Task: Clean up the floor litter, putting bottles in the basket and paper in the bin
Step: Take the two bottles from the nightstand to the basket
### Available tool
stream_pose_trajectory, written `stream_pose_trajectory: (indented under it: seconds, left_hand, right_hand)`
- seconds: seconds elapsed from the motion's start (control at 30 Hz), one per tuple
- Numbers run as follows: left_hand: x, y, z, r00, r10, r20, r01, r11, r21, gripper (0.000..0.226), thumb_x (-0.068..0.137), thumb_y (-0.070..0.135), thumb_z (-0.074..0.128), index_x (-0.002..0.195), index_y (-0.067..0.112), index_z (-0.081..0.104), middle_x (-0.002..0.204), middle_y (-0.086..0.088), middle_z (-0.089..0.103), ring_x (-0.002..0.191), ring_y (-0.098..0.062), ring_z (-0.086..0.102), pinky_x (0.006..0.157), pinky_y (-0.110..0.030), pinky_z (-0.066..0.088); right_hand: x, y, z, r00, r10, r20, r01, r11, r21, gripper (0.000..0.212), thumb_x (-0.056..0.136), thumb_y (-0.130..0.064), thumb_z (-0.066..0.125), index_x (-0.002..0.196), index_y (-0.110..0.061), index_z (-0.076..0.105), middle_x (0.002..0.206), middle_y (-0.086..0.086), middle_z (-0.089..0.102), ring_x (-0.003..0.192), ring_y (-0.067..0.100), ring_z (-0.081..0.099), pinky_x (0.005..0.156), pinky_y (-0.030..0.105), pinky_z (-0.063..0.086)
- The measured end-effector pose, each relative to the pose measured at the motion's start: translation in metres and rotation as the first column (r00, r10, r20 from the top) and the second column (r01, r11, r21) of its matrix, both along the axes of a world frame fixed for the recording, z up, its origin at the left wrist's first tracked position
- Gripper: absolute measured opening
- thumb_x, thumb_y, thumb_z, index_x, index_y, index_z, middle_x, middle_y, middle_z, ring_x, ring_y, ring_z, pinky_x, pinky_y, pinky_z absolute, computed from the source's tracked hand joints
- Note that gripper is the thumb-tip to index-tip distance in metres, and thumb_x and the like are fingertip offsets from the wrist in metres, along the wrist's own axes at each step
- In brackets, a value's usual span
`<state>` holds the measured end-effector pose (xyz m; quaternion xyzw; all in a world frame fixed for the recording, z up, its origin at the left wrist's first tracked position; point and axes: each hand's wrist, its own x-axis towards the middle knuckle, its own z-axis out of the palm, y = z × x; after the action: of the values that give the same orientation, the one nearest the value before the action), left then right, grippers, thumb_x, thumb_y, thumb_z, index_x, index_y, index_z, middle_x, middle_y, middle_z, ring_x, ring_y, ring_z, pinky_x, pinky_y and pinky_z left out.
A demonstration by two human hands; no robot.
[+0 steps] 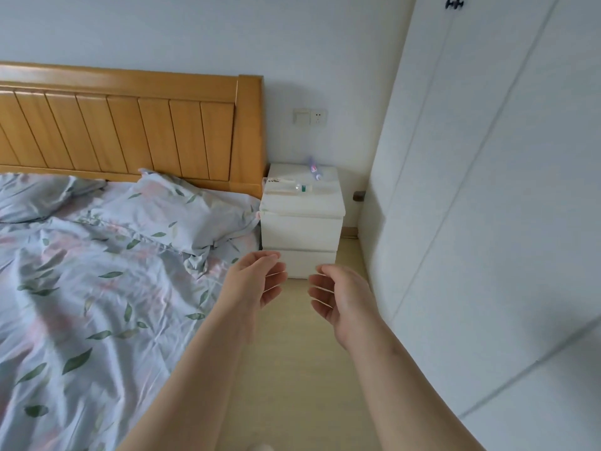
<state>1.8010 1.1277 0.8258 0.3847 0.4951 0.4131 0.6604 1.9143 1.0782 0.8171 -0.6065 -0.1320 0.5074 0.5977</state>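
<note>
My left hand and my right hand are held out in front of me over the beige floor, palms facing each other, fingers loosely curled and apart, nothing in either. A clear plastic bottle with a green label lies on its side on top of the white nightstand. A small purple and white item lies farther back on the same top. No basket, bin or paper shows in view.
A bed with a leaf-patterned cover and wooden headboard fills the left. White wardrobe doors run along the right. A narrow strip of floor leads between them to the nightstand. A wall socket sits above it.
</note>
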Motion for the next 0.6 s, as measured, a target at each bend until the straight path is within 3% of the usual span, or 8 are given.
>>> stream_pose_trajectory:
  seconds: [0.33,0.6]
  left_hand:
    - [0.058,0.214,0.003,0.997,-0.059,-0.054,0.059,0.998,0.000,0.011,0.094,0.011,0.051,0.090,0.014,0.061,0.082,-0.003,0.063,0.078,-0.016,0.061,0.077,-0.029,0.049]
    - [0.135,0.348,-0.020,0.995,-0.049,-0.084,0.046,0.998,-0.039,0.013,0.095,0.012,0.050,0.099,0.012,0.063,0.087,-0.004,0.064,0.083,-0.016,0.063,0.080,-0.031,0.051]
  right_hand:
    - [0.054,0.212,0.003,0.999,-0.020,-0.025,0.020,1.000,0.008,0.008,0.091,-0.014,0.053,0.089,-0.012,0.061,0.076,0.003,0.064,0.063,0.016,0.057,0.058,0.026,0.045]
    - [0.150,0.343,-0.029,0.993,-0.080,-0.086,0.074,0.995,-0.073,0.010,0.090,-0.013,0.053,0.086,-0.013,0.061,0.076,0.003,0.065,0.064,0.017,0.058,0.059,0.026,0.046]
